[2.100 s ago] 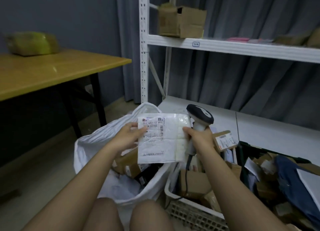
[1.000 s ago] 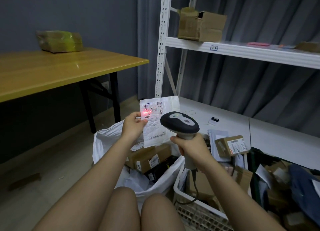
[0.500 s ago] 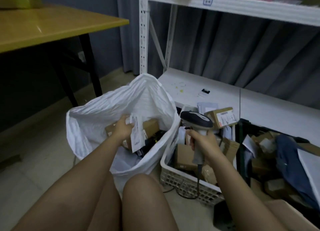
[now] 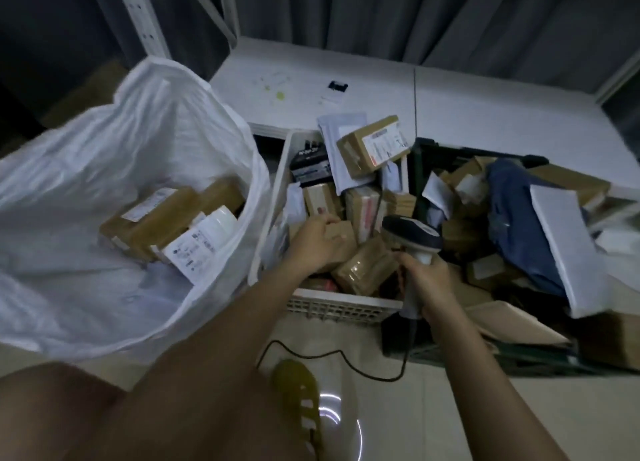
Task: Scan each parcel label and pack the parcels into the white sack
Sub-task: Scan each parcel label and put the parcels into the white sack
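- The large white woven-plastic sack (image 4: 114, 170), left of the left hand's (image 4: 317, 241) grip, looks thin, crinkled and faintly sheeny.
- The brown cardboard box (image 4: 341, 241) under that grip is matt; a tape-wrapped brown carton (image 4: 363, 270) just right of it looks glossy.
- The white plastic lattice crate (image 4: 341, 305) around them looks hard and smooth.
- The dark-headed plastic barcode scanner (image 4: 412, 235) in the right hand's (image 4: 427, 277) grip has a smooth, slightly shiny shell.
- The grey cloth curtain (image 4: 381, 14) beyond hangs in matt folds.

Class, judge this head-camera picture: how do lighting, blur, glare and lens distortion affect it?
Head view: dim and bluish; motion blur smears the white sack and left hand; a curved glare arc marks the floor; wide-angle distortion bends the shelf edges.
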